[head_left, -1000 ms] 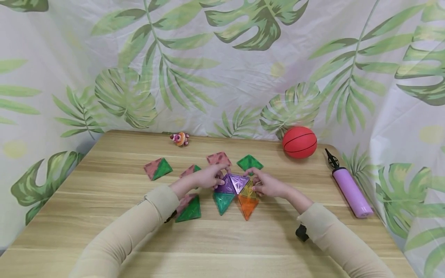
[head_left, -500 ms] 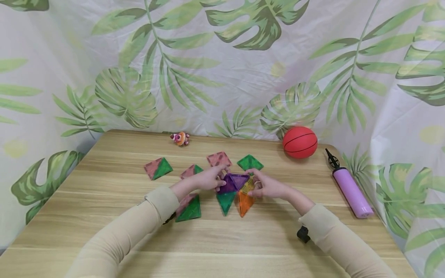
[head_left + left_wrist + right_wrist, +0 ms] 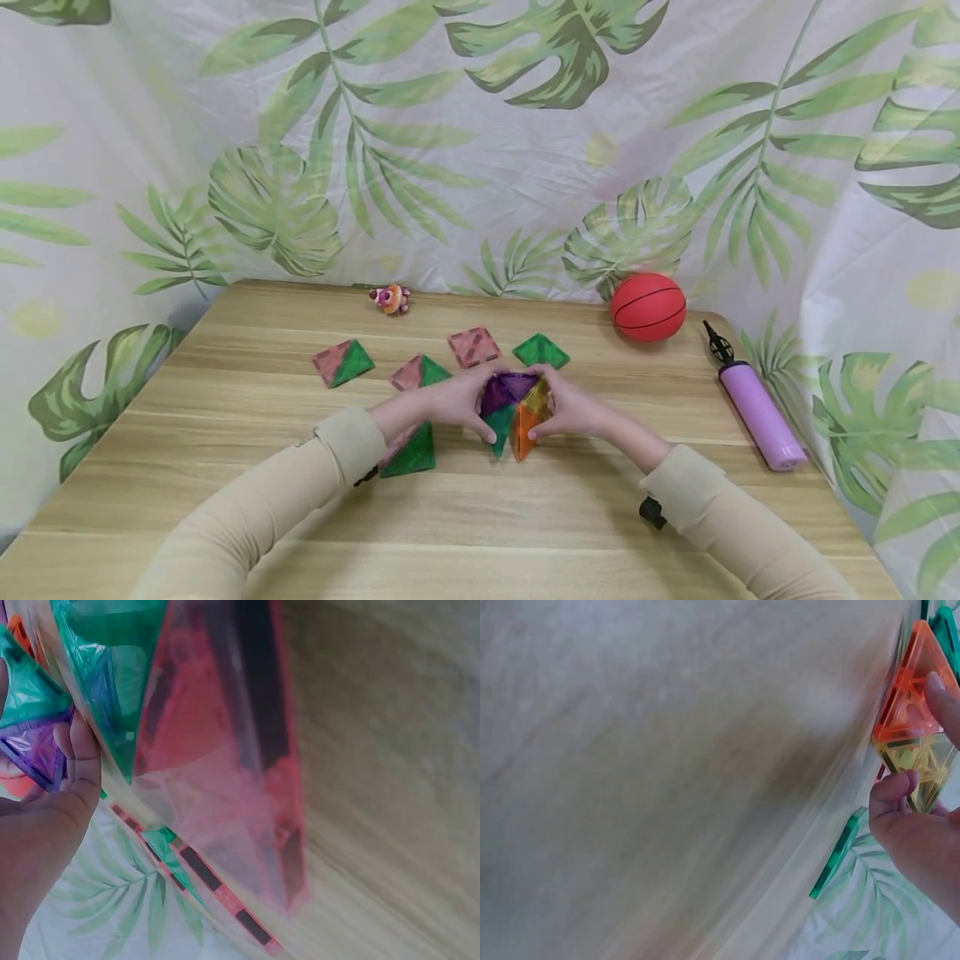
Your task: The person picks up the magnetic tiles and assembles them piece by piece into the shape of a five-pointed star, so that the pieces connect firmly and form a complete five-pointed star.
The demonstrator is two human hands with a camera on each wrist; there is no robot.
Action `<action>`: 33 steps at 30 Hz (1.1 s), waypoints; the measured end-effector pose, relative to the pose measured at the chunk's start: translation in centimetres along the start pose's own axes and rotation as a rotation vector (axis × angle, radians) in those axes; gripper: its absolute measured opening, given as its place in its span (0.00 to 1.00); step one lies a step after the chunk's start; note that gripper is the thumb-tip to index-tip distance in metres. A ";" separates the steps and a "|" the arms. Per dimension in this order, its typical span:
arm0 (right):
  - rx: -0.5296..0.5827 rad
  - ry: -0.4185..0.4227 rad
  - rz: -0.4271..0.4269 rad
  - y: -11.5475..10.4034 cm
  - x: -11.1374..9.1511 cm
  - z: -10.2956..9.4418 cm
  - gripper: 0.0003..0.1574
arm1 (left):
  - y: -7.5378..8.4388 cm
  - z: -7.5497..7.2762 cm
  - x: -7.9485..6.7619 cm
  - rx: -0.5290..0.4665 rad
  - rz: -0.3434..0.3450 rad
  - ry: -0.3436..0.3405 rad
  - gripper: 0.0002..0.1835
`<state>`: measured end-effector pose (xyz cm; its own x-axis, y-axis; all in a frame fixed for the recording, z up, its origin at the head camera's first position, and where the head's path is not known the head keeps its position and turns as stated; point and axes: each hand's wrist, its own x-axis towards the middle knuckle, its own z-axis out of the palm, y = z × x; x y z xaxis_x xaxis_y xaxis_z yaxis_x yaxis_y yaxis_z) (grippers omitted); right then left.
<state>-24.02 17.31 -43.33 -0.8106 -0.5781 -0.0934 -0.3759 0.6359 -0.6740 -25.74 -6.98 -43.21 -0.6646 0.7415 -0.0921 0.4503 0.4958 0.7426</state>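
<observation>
Both hands cup a joined ring of translucent triangular magnetic tiles in the middle of the table. My left hand [image 3: 459, 402] holds the left side, where a purple tile [image 3: 496, 390] meets a teal-green tile [image 3: 501, 419]; its thumb lies on the green one. On the other side my right hand [image 3: 576, 408] grips the yellow tile [image 3: 537, 396] and the orange tile [image 3: 522, 423], thumb against the orange. A second purple tile [image 3: 517, 384] bridges the back. The green and orange tiles stand tilted, with a narrow gap between them. In the right wrist view, fingers curl at the yellow tile [image 3: 930, 761].
Pink-and-green tile squares [image 3: 343, 363] lie at the left, one [image 3: 411, 454] beside the left forearm. Behind the hands are a pink square [image 3: 474, 346] and a green one [image 3: 542, 352]. A small toy [image 3: 390, 298], red ball [image 3: 648, 307] and purple pump [image 3: 761, 415] stand farther out.
The tiles, flatter and spread earlier, have folded inward, bringing the green and orange ones closer together. Both thumbs have moved down onto those two tiles.
</observation>
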 end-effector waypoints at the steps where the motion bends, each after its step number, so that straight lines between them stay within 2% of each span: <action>1: -0.008 0.008 0.003 -0.1 0.0 0.1 0.60 | 0.1 0.1 0.0 0.020 0.009 0.006 0.57; 4: -0.019 0.025 0.017 -0.1 0.0 0.2 0.57 | 0.2 0.4 0.0 0.052 0.007 -0.004 0.55; 10: -0.045 0.043 -0.001 -0.1 0.1 0.2 0.52 | 0.4 0.7 -0.3 0.101 -0.066 -0.017 0.53; 17: -0.156 0.044 -0.036 -0.2 0.0 0.3 0.43 | 0.6 1.0 -0.5 0.273 -0.091 -0.007 0.50; 25: -0.186 0.012 -0.043 -0.3 -0.5 0.6 0.45 | 0.5 1.2 -0.9 0.284 -0.099 -0.002 0.46; 33: -0.205 0.010 -0.037 -0.4 -0.9 0.8 0.48 | 0.5 1.2 -1.0 0.291 -0.107 -0.005 0.46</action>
<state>-22.81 17.18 -43.58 -0.7983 -0.5989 -0.0635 -0.4886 0.7056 -0.5132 -24.16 -6.93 -43.54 -0.7146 0.6803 -0.1633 0.5303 0.6789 0.5077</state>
